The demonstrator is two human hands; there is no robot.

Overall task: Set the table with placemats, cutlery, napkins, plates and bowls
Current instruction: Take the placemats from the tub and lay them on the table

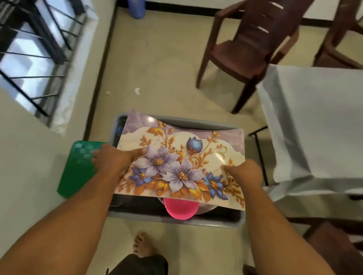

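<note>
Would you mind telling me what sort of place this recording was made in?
Probably a dining room in a home: a table draped in a white cloth, brown plastic chairs on a tiled floor, and a barred window. Both hands hold a floral placemat over a grey bin of tableware.

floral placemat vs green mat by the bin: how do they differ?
The floral placemat carries purple and blue flowers on cream; the green mat is plain green with a grid texture. The placemat is held over the grey bin, left hand and right hand gripping its sides; the green mat sits untouched left of the bin. Both are flat and rectangular.
</note>
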